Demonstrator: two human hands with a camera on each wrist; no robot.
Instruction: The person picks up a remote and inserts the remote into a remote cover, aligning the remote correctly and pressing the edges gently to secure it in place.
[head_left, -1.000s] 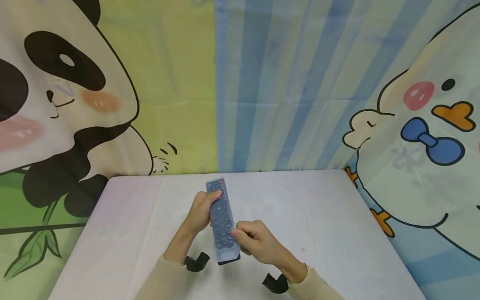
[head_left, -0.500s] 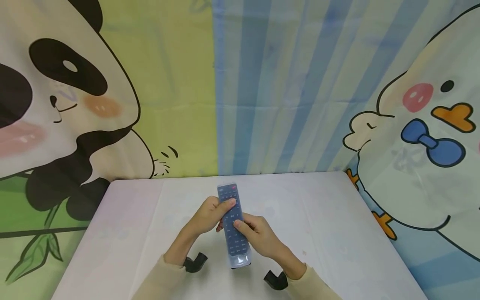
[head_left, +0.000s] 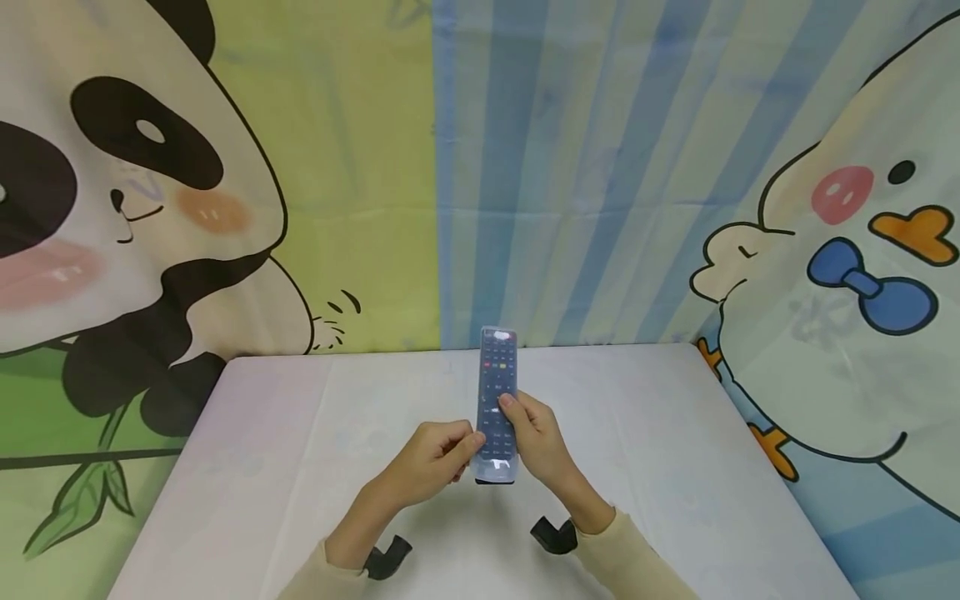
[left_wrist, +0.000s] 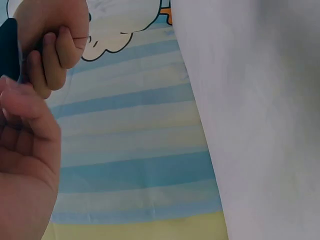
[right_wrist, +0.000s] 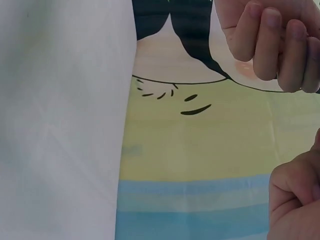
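While both my hands hold the remote control (head_left: 497, 400) upright above the white table (head_left: 247, 450), my right hand (head_left: 542, 446) curls round its lower half and my left hand (head_left: 431, 462) pinches the bottom edge; I judge the clear plastic sleeve could slide under such a light grip and let it drop. It is slim and dark, with rows of small buttons, wrapped in glossy film
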